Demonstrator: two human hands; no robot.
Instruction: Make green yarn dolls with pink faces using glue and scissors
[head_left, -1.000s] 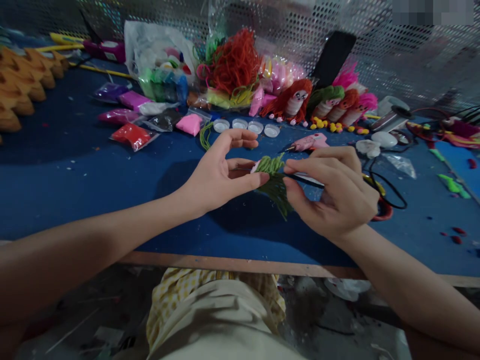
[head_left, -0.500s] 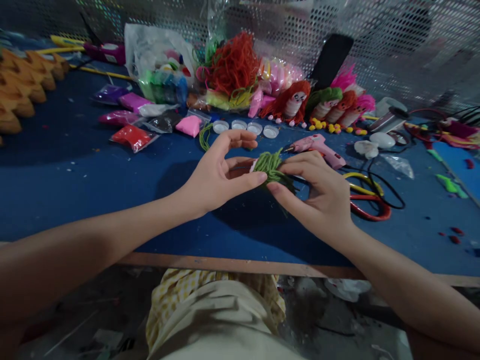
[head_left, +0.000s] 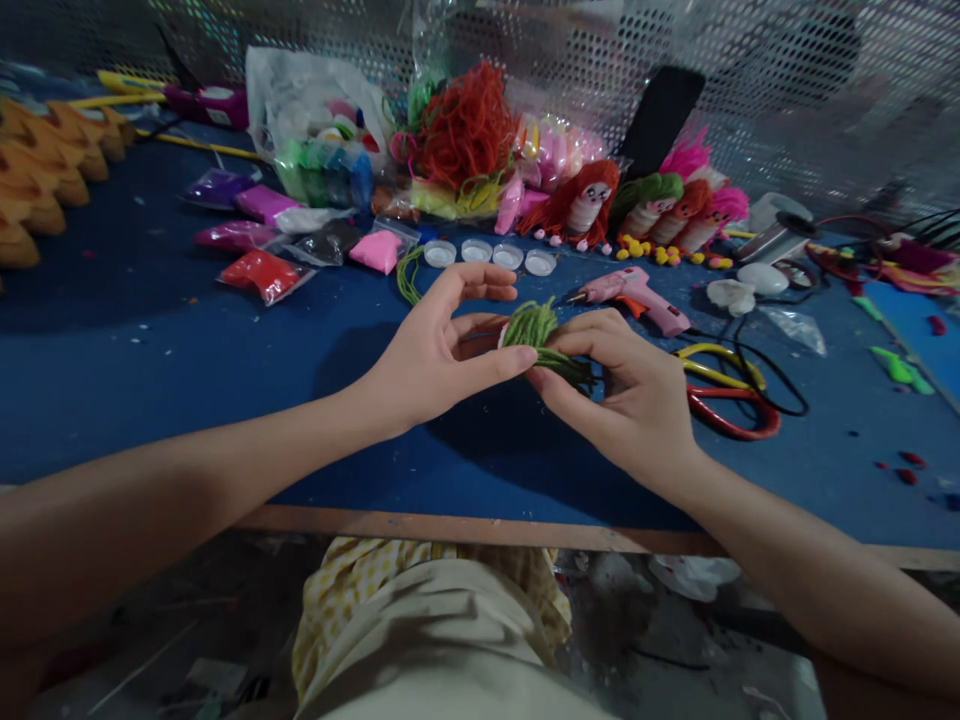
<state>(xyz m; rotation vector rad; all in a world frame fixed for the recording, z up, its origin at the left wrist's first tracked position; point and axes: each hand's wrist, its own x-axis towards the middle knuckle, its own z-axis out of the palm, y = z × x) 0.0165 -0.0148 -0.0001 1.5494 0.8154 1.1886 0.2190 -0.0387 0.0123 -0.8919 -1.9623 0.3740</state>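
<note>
A bundle of green yarn (head_left: 531,325) with a bit of white at its left side is held between my hands, above the blue table. My left hand (head_left: 442,350) grips its left side, the thumb in front and the other fingers curved behind. My right hand (head_left: 626,385) pinches the yarn strands from the right between thumb and fingers. Dark strand ends stick out beneath the right fingers. Just beyond my right hand lies a pink glue gun (head_left: 637,295).
Scissors (head_left: 731,395) and a black cable lie right of my right hand. Behind are white round lids (head_left: 476,251), clay packets (head_left: 266,272), red yarn (head_left: 469,125), yarn-haired dolls (head_left: 589,205) and a black phone (head_left: 660,120). An orange egg tray (head_left: 52,170) stands at left.
My right hand has shifted slightly left and closed in on the yarn. The green strands look gathered more tightly, swept to the right. My left hand has hardly moved.
</note>
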